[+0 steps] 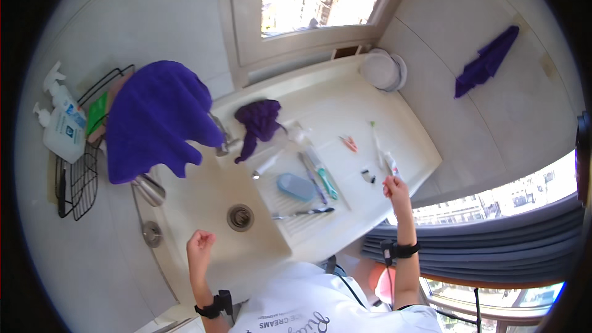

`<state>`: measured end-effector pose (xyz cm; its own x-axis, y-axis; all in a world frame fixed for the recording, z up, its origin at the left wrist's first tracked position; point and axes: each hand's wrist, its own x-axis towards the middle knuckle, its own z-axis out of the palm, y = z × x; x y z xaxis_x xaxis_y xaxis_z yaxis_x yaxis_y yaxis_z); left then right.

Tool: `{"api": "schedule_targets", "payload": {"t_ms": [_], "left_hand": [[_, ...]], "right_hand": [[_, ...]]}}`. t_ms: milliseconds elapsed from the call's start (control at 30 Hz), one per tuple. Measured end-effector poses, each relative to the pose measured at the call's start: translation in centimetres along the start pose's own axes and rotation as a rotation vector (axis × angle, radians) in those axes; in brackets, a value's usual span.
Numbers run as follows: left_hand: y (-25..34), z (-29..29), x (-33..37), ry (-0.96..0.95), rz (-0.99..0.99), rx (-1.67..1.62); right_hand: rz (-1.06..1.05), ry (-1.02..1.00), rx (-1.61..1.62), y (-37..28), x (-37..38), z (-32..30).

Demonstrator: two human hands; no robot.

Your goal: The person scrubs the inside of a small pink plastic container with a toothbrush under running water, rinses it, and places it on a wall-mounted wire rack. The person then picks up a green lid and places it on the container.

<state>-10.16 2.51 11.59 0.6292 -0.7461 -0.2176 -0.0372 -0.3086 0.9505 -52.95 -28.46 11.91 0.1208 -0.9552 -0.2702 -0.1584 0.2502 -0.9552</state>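
My left hand (200, 246) hangs over the left front of the white sink basin (203, 200), fingers curled in, with nothing visible in them. At the right of the counter, my right hand (395, 187) is closed, its fingers bent together. Just beyond it is a white tube (391, 163) with coloured print, its near end meeting the hand in the picture; whether the fingers grip it is hidden. Beside the tube lies a thin white toothbrush (375, 139) with a green tip. Left of my right hand is a small black-and-white piece (368, 177).
On the ribbed drainboard lie a blue case (295, 186), a teal-handled brush (327, 182) and a dark toothbrush (308, 213). An orange clip (349, 143) sits further right. A purple cloth (160, 120) hangs before the faucet (225, 142); pump bottles (65, 129) stand at left.
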Motion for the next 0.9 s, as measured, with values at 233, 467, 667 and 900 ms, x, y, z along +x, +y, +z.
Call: {"api": "schedule_targets", "payload": {"t_ms": [233, 467, 667, 900], "left_hand": [[2.3, 4.3, 0.9, -0.020, 0.058, 0.178], [4.7, 6.2, 2.3, 0.000, 0.112, 0.224], [4.9, 6.6, 2.1, 0.072, 0.109, 0.239], [2.8, 5.5, 1.5, 0.137, 0.022, 0.160]], "right_hand": [[0.149, 0.075, 0.216, 6.5, -5.7, -3.0], [0.144, -0.003, 0.066, 5.5, -3.1, -0.5], [-0.137, 0.111, -0.029, 5.7, 1.0, -1.5], [-0.407, 0.288, -0.785, 3.7, 7.5, -5.0]]}}
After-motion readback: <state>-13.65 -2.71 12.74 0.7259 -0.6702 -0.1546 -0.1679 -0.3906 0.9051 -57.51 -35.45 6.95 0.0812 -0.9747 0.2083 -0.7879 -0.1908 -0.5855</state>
